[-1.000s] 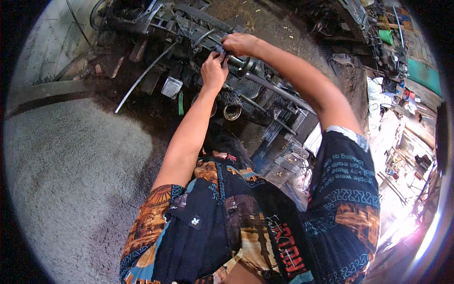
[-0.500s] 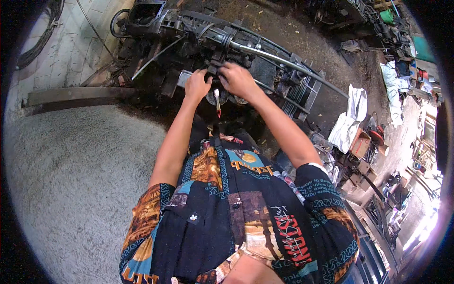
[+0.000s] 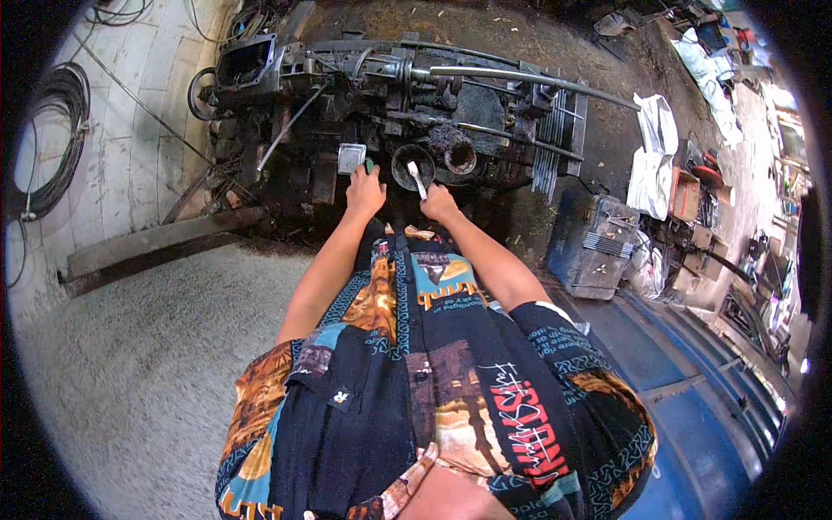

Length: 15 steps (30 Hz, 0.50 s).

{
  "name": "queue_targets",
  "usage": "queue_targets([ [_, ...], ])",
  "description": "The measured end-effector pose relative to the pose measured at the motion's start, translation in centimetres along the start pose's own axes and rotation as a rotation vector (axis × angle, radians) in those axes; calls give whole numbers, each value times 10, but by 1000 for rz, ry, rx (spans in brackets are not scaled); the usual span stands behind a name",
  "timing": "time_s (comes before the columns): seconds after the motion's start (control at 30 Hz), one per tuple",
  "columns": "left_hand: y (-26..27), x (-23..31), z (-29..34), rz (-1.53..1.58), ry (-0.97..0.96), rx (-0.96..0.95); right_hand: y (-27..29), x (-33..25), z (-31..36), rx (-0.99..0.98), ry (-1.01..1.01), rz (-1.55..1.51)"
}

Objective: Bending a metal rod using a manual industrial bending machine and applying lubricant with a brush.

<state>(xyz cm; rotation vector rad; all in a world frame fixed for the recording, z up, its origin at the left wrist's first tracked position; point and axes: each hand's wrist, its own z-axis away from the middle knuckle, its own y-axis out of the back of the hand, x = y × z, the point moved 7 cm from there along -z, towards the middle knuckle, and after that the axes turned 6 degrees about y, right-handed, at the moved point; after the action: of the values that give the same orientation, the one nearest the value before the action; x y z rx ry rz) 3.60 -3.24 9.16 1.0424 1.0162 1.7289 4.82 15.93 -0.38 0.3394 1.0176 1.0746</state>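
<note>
My right hand is closed around the handle end of a small paintbrush. The brush's pale bristles point away from me, over the mouth of a dark round tin. A second round tin with a grimy rim stands just right of it. My left hand has its fingers curled at a small green object, too little of which shows to name. Close beyond those fingertips is a square, light-coloured tray. Behind both hands stretches a greasy black metal machine.
A long bright metal rod runs along the machine toward the right. To the right stands a blue metal box, near a white sack and cardboard boxes. Coiled cable hangs on the left wall. Rough grey concrete lies at left.
Both hands have drawn back toward me from the machine parts. My right hand has taken the paintbrush, which was apart from it before. The green object now shows at my left fingers. The view has shifted.
</note>
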Motion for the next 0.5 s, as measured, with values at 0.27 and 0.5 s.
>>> queue_targets([
  [0.27, -13, -7, 3, -45, -34, -183, -20, 0, -8, -1, -212, -203],
  [0.5, -22, -26, -2, 20, 28, -208, 42, -11, 28, 75, -289, -340],
])
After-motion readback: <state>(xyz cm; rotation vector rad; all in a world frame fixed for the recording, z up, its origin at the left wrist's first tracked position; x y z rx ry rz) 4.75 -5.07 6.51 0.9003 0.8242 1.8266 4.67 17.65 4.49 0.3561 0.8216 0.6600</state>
